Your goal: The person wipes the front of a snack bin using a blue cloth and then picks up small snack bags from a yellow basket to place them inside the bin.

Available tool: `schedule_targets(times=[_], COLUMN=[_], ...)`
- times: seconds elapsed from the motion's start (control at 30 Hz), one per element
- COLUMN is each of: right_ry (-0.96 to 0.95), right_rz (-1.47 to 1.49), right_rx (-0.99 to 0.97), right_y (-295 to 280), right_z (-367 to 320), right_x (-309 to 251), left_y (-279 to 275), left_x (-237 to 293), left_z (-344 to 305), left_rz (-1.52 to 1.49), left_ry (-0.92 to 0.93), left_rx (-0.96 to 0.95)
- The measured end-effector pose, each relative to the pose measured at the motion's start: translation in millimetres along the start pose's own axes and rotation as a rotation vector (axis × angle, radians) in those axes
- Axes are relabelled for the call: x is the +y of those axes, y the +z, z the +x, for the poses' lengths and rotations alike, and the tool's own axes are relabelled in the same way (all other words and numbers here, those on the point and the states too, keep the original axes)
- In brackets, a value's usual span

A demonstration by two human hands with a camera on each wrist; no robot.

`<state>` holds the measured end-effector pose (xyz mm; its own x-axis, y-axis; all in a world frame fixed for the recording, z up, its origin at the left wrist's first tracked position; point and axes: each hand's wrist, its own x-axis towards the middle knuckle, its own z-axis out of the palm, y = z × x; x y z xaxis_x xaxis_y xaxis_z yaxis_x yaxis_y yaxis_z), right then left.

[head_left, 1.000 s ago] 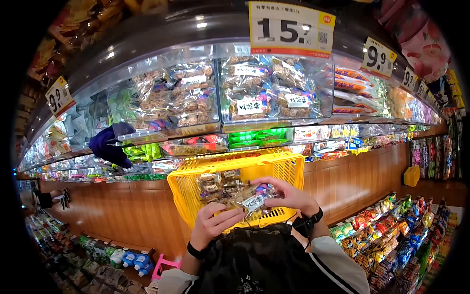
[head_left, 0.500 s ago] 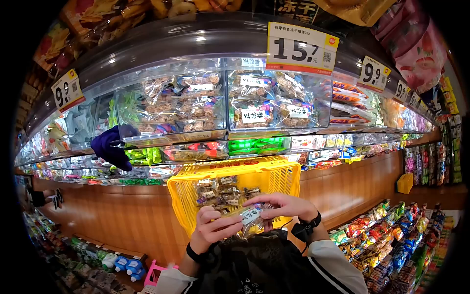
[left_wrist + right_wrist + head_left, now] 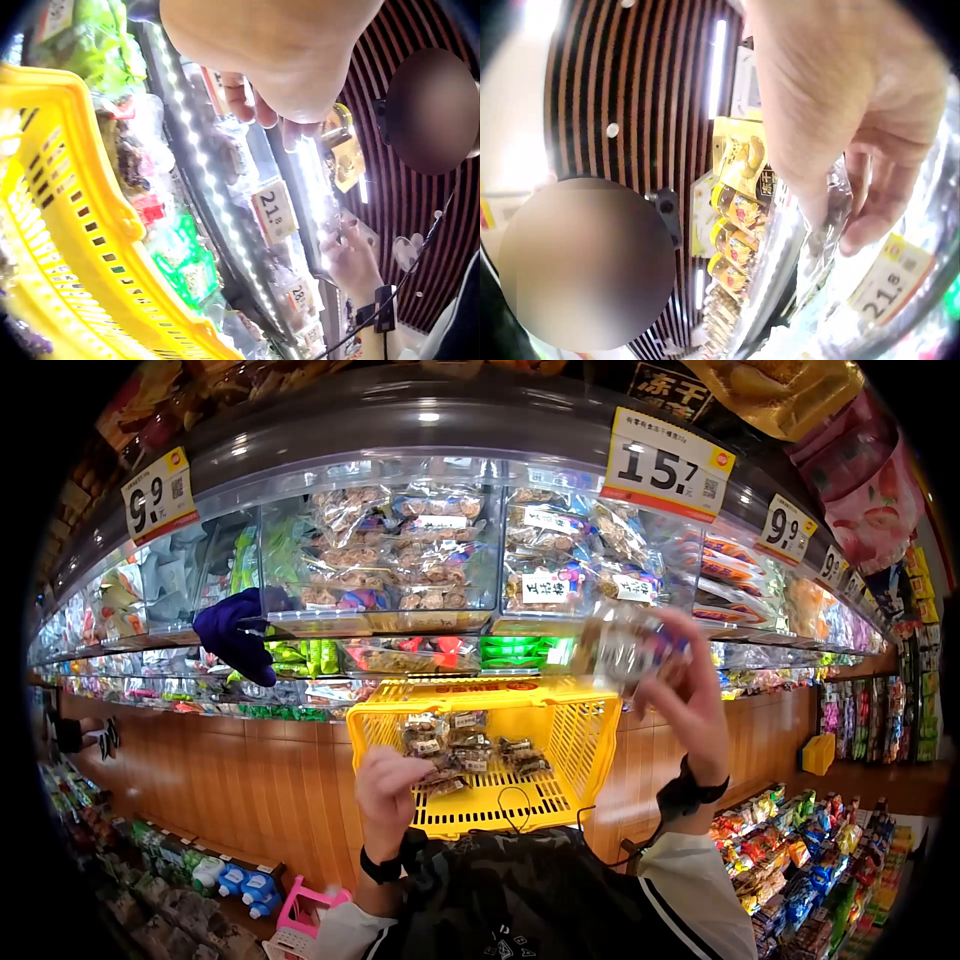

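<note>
The right hand holds up a clear snack packet, blurred by motion, in front of the shelf edge and right of the yellow basket. In the right wrist view the thumb and fingers of the right hand pinch the crinkled clear wrapper. Over the basket's left side is the left hand, with no packet seen in it; its fingers hang loosely bent in the left wrist view. Several small brown packets lie inside the basket.
Clear bins of packets line the shelf, with price tags above. A dark blue glove-like item hangs at the shelf's left. Snack racks stand at lower right, a pink stool at lower left.
The right hand has lifted the packet away from the left hand, up and to the right toward the shelf. The left hand has let go and moved slightly left.
</note>
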<state>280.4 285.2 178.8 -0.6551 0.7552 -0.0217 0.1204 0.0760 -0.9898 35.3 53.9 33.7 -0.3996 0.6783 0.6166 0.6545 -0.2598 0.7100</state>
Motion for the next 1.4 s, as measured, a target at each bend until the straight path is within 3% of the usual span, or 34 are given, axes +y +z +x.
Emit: schedule_targets(times=[0.07,0.17,0.2,0.23,0.3,0.33,0.4,0.47,0.53,0.57,0.6,0.67,0.73,0.8,0.93,1.0,1.07,1.1,1.13,1.2,1.23,1.27,1.37,1.4], right_ry=[-0.222,-0.203,-0.234,-0.233,-0.311,-0.310,-0.400,-0.377,-0.577,-0.620,-0.619,-0.718,-0.780,-0.761,-0.598,-0.526,-0.437,-0.399,-0.394,-0.337,-0.343,-0.340,-0.205,-0.202], right_rz=[-0.220,-0.561,-0.749,-0.742,-1.070,-1.064,-1.134,-1.059,-1.065,-1.019,-1.024,-0.776,-0.553,-0.484,-0.442,-0.443,-0.470,-0.451,-0.442,-0.412,-0.388,-0.378,-0.291,-0.289], right_rx=[0.189,0.180,0.153,0.149,0.182,0.178,0.207,0.195,0.161,0.191,0.197,0.095,0.103,0.106,0.155,0.186,0.215,0.199,0.196,0.170,0.147,0.147,0.000,0.000], right_y=[11.4,16.1,16.1,16.4,16.4,15.8,14.0,13.9,10.6,14.0,13.5,13.6,17.9,15.7,16.7,22.9,29.3,32.7,35.7,42.2,44.7,47.2,52.9,55.8], right_z=[28.4,59.5,67.1,72.0,76.9,75.9,71.5,65.8,57.4,48.5,35.1,5.0,-14.8,-29.5,-59.7,-74.1,-82.2,-83.6,-83.9,-83.9,-81.6,-78.9,-71.5,-68.6], right_x=[-3.0,-17.2,-17.5,-14.1,-5.3,-2.4,2.0,4.9,7.7,6.3,8.1,18.7,36.6,58.7,93.1,103.0,110.3,114.6,119.4,129.0,133.5,137.1,152.2,158.5], left_y=[-8.5,-6.4,-5.5,-4.3,-1.4,5.7,21.2,41.6,70.0,84.1,88.6,98.4,110.8,116.6,112.4,107.0,96.9,90.4,88.0,81.4,76.3,70.2,56.6,53.2], left_x=[-7.5,-34.6,-41.0,-47.3,-68.4,-79.3,-99.7,-114.6,-137.2,-181.3,-177.9,-175.9,-199.4,-202.0,-186.5,-196.6,-218.5,-193.8,-178.4,-161.9,-194.7,-186.6,-139.1,-125.8], left_z=[-6.8,-38.3,-41.4,-41.6,-57.0,-71.8,-101.5,-118.6,-134.6,-177.3,-160.7,-127.1,-137.2,-144.0,-132.3,-145.0,-170.9,-142.9,-129.4,-119.1,-154.2,-151.5,-124.9,-119.0], left_rz=[0.016,-0.039,-0.032,0.017,0.125,0.130,0.252,0.320,0.645,0.864,0.859,0.667,0.753,0.777,0.829,0.811,0.782,0.527,0.536,0.397,0.513,0.521,0.111,0.112], left_ry=[-0.085,-0.602,-0.605,-0.688,-0.749,-0.753,-0.843,-0.782,-0.702,-0.480,-0.474,-0.770,-0.672,-0.514,-0.706,-0.709,-0.466,-0.623,-0.628,-0.601,-0.593,-0.595,-0.959,-0.961], left_rx=[-0.036,0.011,0.011,-0.110,-0.414,-0.414,-0.633,-0.678,-0.607,-0.615,-0.615,-0.764,-0.804,-0.642,-0.833,-0.763,-0.530,-0.491,-0.496,-0.255,-0.331,-0.334,-0.320,-0.322])
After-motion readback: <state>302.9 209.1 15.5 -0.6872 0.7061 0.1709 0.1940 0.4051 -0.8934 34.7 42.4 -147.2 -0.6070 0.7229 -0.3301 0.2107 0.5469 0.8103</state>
